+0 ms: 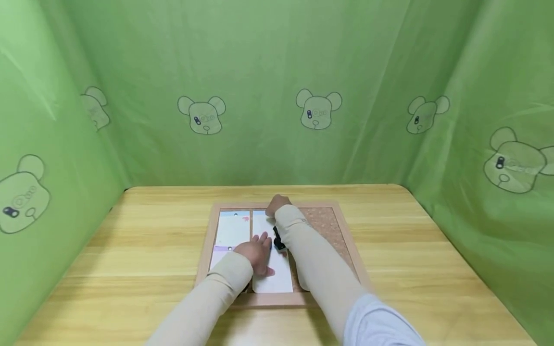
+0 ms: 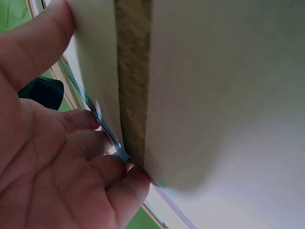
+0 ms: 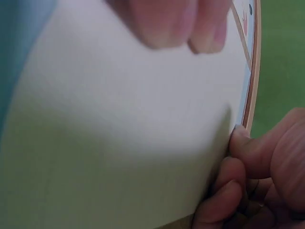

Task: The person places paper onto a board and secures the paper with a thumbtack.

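Observation:
A wood-framed cork board (image 1: 320, 221) lies on the table, with a long white paper sheet (image 1: 272, 283) down its middle. On this sheet rests my left hand (image 1: 255, 254), its fingers spread and pointing to the far side. My right hand (image 1: 278, 205) is at the sheet's far edge. The right wrist view shows the right thumb (image 3: 240, 138) and curled fingers pinching the sheet's edge; whether a pin is between them is hidden. To the left, a blue-topped note sheet (image 1: 233, 230) and a purple-topped note sheet (image 1: 218, 259) each bear a small round pin.
The board's frame (image 1: 270, 300) surrounds the cork on the wooden table (image 1: 143, 240). Green curtains (image 1: 259, 57) with bear-head drawings stand behind and at both sides. A dark wrist-worn device (image 1: 279, 240) sits under my right wrist.

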The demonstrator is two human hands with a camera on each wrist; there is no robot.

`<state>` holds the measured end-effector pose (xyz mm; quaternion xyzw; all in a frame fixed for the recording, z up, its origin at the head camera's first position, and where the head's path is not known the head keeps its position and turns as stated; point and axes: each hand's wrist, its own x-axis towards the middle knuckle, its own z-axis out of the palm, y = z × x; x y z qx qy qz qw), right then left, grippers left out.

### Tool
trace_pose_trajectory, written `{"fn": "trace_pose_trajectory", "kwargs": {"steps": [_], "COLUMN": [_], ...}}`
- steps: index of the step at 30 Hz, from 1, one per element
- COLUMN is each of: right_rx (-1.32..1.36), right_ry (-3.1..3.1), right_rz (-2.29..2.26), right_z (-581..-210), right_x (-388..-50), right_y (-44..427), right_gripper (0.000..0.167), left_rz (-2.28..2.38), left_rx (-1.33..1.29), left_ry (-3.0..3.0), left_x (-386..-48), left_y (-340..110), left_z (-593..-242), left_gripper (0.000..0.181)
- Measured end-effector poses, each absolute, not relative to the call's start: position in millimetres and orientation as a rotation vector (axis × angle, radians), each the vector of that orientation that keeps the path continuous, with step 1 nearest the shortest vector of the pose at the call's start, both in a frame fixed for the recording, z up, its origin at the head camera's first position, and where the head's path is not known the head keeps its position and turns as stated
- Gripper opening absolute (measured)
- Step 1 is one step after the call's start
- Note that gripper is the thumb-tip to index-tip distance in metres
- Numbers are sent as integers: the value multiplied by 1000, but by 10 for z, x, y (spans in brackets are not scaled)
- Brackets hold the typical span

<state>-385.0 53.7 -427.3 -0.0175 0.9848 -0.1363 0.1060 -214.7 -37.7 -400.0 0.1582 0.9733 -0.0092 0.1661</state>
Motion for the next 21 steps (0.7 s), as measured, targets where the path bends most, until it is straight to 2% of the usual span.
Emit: {"fn": "trace_pose_trajectory", "kwargs": {"steps": [9,21], "right_rx": [-17,-98], "right_ry": [2894,2867], "right_rz": [-538,-563], "right_z": [-4300,-4297], "right_x": [-3828,-3686], "right_y": [599,792], "right_gripper": [14,22], "left_rz": [-23,39], "left_rx": [469,463], "left_ry": [2774,2744], "left_x": [-2159,-2272], "left_y": [-372,-386], "left_z": [-4011,-4087], "left_gripper": [87,89]}}
